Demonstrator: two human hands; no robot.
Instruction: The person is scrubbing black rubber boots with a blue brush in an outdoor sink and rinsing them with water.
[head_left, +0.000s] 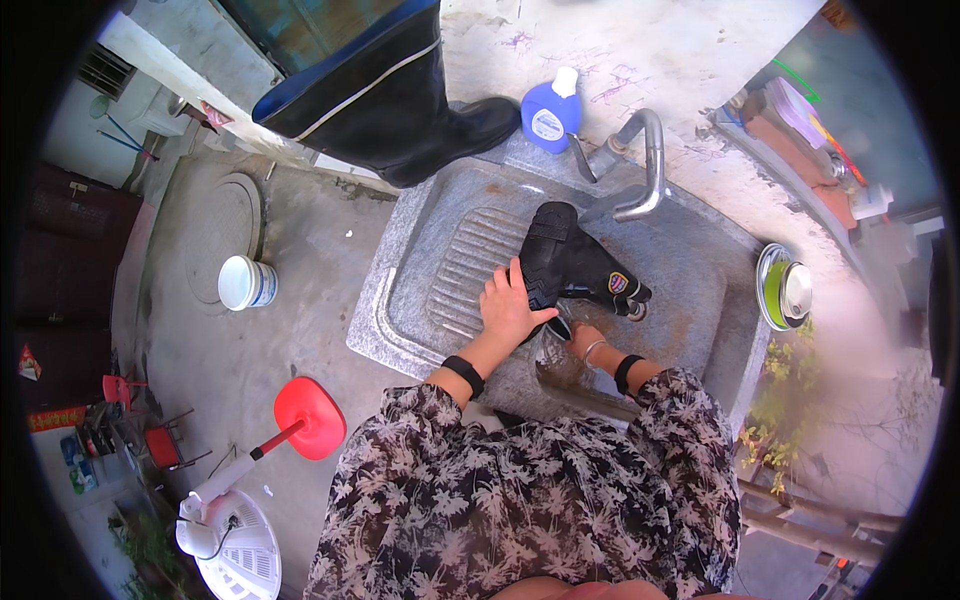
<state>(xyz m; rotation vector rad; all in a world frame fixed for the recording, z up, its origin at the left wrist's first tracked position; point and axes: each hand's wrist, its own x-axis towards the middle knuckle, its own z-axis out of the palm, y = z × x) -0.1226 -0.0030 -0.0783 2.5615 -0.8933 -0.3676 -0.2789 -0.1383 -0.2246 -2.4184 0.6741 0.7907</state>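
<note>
A black rubber boot (551, 255) lies in the grey stone sink (382, 315), its treaded sole turned up toward me and its shaft with a badge pointing right. My left hand (508, 304) is pressed on the sole near one end, fingers spread. Just right of it, my right hand (586, 341) is low in the basin beside a small dark object whose kind I cannot tell; its fingers are curled and partly hidden. The metal faucet (652, 161) arches over the sink behind the boot. A second tall black rubber boot (390, 97) lies on its side at the sink's back left corner.
A blue bottle with a white cap (553, 112) stands by the faucet. Stacked bowls (791, 292) sit on the right edge. On the floor to the left are a white bucket (247, 283), a red stool (309, 416) and a white electric fan (236, 547).
</note>
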